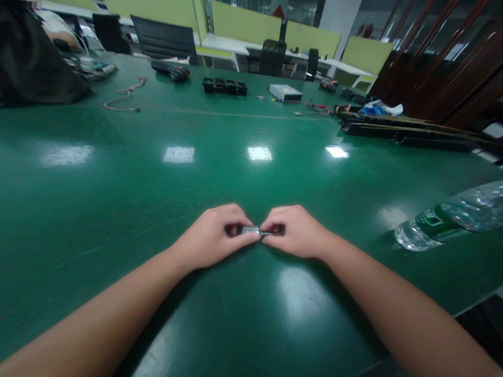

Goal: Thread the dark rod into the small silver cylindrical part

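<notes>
We hold a small silvery thing (250, 230) at the middle of our clock, close to the green table (103, 212). Our left hand (213, 236) pinches its body, and our right hand (298, 232) pinches what looks like its thin, dark end. Maybe we use just our fingertips because it is so tiny. The clear bottle (441, 222) is near three o'clock, maybe so we don't bump it.

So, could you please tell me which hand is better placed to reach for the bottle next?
Probably the right hand: the bottle lies on that side, and the left hand is farther away. Both hands, though, are occupied at a small silvery piece.
</notes>
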`<state>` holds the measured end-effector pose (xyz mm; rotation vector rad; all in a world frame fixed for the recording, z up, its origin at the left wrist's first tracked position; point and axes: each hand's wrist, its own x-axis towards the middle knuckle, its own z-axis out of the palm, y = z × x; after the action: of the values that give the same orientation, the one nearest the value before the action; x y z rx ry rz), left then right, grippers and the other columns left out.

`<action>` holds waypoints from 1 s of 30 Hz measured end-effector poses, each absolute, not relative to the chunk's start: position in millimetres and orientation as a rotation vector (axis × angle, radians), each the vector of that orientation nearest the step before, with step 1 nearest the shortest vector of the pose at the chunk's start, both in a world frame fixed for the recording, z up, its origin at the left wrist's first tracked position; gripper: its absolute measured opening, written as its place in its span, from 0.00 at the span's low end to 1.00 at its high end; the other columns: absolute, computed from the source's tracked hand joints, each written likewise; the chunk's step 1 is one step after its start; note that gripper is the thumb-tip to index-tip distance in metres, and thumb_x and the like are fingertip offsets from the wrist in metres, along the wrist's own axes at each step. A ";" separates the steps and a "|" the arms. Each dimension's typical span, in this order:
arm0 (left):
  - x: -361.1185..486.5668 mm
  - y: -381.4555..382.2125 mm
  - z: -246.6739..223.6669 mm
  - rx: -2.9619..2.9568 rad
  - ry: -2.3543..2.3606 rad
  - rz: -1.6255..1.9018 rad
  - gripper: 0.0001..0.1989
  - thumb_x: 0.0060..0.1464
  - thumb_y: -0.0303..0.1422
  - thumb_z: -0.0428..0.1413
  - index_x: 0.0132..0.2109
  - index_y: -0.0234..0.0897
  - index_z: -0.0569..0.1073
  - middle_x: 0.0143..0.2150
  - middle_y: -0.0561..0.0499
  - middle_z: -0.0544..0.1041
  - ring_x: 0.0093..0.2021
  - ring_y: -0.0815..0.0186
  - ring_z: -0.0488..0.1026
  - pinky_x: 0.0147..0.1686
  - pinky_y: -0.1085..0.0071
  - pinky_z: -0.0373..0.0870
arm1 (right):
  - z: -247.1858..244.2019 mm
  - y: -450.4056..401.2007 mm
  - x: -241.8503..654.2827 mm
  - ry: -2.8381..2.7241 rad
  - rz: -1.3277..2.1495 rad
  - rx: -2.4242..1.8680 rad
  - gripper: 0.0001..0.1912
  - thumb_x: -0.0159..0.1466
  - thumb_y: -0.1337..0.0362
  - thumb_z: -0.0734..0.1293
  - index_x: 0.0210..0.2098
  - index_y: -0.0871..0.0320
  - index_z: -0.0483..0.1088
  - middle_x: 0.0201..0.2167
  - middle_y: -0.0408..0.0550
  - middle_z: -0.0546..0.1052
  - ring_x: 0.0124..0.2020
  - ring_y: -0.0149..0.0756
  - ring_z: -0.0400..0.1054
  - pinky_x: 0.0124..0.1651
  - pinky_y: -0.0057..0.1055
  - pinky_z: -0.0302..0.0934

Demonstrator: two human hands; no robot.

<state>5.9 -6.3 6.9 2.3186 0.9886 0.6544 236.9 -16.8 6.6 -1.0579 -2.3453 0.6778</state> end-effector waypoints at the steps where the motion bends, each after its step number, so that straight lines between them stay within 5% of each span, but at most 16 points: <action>1: 6.1 -6.2 7.0 2.322 0.987 0.651 0.13 0.59 0.44 0.58 0.38 0.39 0.80 0.35 0.51 0.76 0.33 0.67 0.72 0.34 0.71 0.67 | 4.4 -17.1 233.4 -2.341 0.662 -1.042 0.05 0.58 0.69 0.72 0.35 0.60 0.79 0.30 0.45 0.77 0.30 0.28 0.69 0.34 0.24 0.60; 10: 5.1 -6.5 5.6 2.359 1.010 0.623 0.16 0.50 0.40 0.65 0.44 0.38 0.77 0.35 0.53 0.75 0.31 0.67 0.70 0.32 0.72 0.65 | 1.3 -15.4 233.3 -2.336 0.619 -1.043 0.06 0.58 0.69 0.72 0.36 0.60 0.79 0.30 0.45 0.77 0.31 0.28 0.69 0.34 0.24 0.59; 30: 4.5 -6.6 4.7 2.341 1.012 0.620 0.11 0.53 0.39 0.62 0.40 0.37 0.76 0.32 0.53 0.74 0.31 0.66 0.70 0.32 0.72 0.64 | 4.0 -17.3 234.1 -2.356 0.622 -1.010 0.06 0.58 0.69 0.71 0.36 0.60 0.78 0.31 0.45 0.77 0.31 0.29 0.69 0.35 0.25 0.59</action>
<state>4.5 -6.6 4.7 2.3414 1.0119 0.6199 234.1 -17.3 4.0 -1.0104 -2.3564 0.6219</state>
